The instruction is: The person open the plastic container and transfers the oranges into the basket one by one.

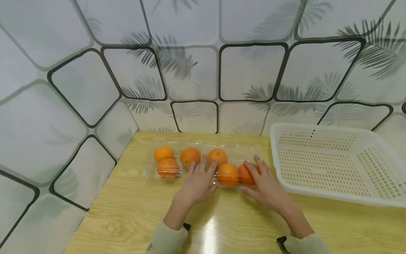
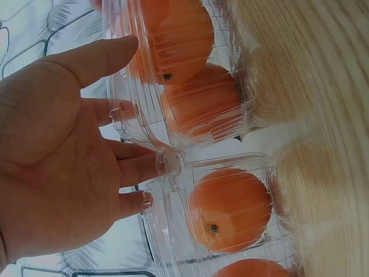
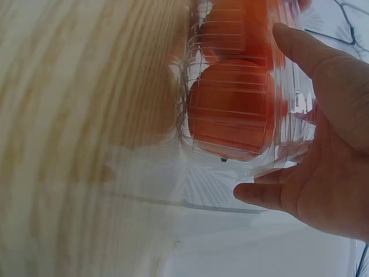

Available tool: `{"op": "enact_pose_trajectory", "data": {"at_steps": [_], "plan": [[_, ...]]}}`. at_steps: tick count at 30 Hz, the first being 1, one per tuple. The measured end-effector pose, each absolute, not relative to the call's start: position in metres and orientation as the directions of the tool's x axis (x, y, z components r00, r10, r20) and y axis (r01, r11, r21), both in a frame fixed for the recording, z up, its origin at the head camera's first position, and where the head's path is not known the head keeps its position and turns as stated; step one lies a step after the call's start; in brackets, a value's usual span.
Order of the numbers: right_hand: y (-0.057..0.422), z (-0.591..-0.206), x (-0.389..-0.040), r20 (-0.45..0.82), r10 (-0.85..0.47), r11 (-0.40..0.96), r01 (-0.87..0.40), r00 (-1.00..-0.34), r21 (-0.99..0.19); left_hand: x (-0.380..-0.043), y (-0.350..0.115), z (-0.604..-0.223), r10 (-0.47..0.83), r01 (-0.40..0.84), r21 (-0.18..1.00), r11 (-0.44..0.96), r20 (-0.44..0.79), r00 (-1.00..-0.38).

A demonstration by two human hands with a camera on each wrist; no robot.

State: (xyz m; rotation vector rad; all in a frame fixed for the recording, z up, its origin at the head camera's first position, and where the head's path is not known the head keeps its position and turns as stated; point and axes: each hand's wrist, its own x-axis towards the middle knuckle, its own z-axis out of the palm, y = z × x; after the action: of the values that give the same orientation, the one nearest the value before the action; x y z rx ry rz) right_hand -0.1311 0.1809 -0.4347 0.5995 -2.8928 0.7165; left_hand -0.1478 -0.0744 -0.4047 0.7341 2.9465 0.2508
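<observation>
Two clear plastic clamshell boxes with oranges stand side by side on the table. Three oranges show through the left box (image 1: 177, 170), and three through the right box (image 1: 242, 152). My left hand (image 1: 196, 183) lies at the left side of the right box, thumb on its front edge, other fingers reaching over where the boxes meet. At the right end of that box, my right hand (image 1: 268, 187) touches the lid with extended fingers. In the right wrist view its thumb rests along the clear plastic beside an orange (image 3: 230, 109). Both lids appear closed.
A white plastic basket (image 1: 317, 195) with perforated walls stands to the right, near my right hand. Behind the wooden table (image 1: 127, 215) rises a patterned wall (image 1: 250, 74), which also runs along the left side.
</observation>
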Motion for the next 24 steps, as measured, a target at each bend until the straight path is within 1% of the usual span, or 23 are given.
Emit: {"op": "enact_pose_trajectory", "data": {"at_steps": [4,10,15,20,24], "plan": [[0.182,-0.437,-0.131,0.194,-0.348,0.81,-0.398,-0.917,-0.43,-0.148,-0.072,-0.406,0.47,0.456,0.181,0.872,-0.046,-0.881],[0.182,-0.441,-0.131,0.19,-0.357,0.803,-0.404,-0.915,-0.437,-0.146,-0.072,-0.412,0.461,0.455,0.145,0.878,-0.008,-0.887],[0.182,-0.442,-0.128,0.166,-0.359,0.808,-0.394,-0.919,-0.437,-0.143,-0.073,-0.417,0.469,0.464,0.161,0.871,0.01,-0.883],[0.181,-0.441,-0.13,0.19,-0.366,0.797,-0.412,-0.911,-0.442,-0.146,-0.075,-0.415,0.469,0.468,0.14,0.873,0.029,-0.883],[0.185,-0.44,-0.131,0.209,-0.362,0.797,-0.418,-0.908,-0.437,-0.147,-0.074,-0.413,0.482,0.481,0.122,0.868,0.018,-0.876]]}}
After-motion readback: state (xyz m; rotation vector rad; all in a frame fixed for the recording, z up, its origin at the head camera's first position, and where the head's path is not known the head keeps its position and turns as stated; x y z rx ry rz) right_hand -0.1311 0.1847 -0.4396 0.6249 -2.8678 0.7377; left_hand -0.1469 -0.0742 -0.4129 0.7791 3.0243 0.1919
